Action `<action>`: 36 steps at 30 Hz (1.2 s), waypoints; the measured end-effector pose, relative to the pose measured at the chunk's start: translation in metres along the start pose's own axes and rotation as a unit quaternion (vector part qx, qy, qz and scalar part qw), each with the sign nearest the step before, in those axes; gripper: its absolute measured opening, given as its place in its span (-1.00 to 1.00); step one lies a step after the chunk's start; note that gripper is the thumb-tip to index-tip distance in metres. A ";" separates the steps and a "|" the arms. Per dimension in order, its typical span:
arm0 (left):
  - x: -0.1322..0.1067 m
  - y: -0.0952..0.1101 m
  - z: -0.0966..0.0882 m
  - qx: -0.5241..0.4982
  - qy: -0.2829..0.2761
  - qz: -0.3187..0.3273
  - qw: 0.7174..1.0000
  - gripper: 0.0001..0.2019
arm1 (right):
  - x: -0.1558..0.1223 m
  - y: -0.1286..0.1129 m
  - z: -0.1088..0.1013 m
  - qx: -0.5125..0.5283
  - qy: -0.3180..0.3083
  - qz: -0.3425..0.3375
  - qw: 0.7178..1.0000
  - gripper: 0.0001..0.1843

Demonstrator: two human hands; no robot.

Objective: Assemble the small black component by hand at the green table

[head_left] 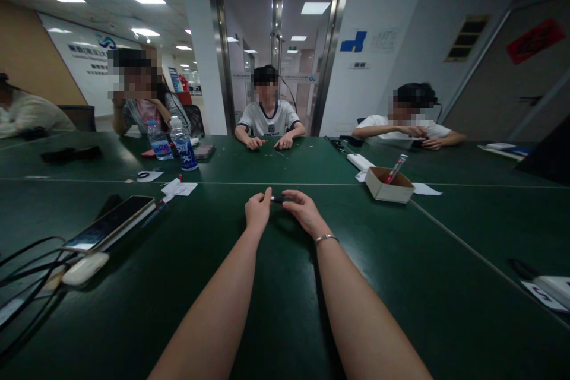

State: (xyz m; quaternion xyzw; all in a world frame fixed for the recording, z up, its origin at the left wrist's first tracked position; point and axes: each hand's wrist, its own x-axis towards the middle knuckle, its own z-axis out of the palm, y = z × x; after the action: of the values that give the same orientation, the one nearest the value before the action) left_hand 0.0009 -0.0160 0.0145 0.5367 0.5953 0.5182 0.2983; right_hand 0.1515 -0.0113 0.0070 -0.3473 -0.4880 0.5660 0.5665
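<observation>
Both my arms reach out over the dark green table (285, 309). My left hand (257, 211) and my right hand (301, 209) meet near the table's middle, fingers pinched on the two ends of a small dark object (278, 199) held between them just above the surface. The object is too small to name. A thin bracelet (326, 238) sits on my right wrist.
A phone (109, 222) and a white device (84, 268) with cables lie at left. Two water bottles (182, 143) stand at the back left. An open cardboard box (388, 184) with a pen is at right, paper slips nearby. Several people sit at the far side.
</observation>
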 end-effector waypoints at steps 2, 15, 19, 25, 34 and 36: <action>-0.001 0.001 0.000 -0.002 -0.003 -0.002 1.000 -0.51 | 0.000 0.000 0.000 -0.001 -0.001 0.003 1.000 -0.56; 0.000 0.000 0.000 -0.003 -0.028 -0.001 1.000 -0.52 | 0.000 -0.001 0.000 0.034 -0.003 0.012 0.999 -0.57; 0.001 -0.003 0.001 -0.014 -0.030 0.010 0.999 -0.51 | 0.001 -0.001 -0.001 0.059 -0.002 0.020 0.998 -0.59; 0.005 -0.006 0.004 -0.021 -0.030 0.041 0.999 -0.54 | 0.003 0.000 -0.003 0.066 0.004 0.023 0.998 -0.57; 0.011 -0.015 0.009 -0.101 -0.059 0.073 0.990 -0.69 | 0.004 0.000 -0.004 0.075 0.027 0.025 0.997 -0.60; 0.011 -0.015 0.010 -0.118 -0.063 0.079 0.988 -0.73 | 0.004 0.000 -0.004 0.077 0.030 0.025 0.996 -0.60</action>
State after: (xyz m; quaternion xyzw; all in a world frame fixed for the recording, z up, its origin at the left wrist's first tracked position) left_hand 0.0020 -0.0011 0.0000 0.5747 0.4660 0.5717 0.3545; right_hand 0.1544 -0.0068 0.0064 -0.3316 -0.4165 0.6055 0.5915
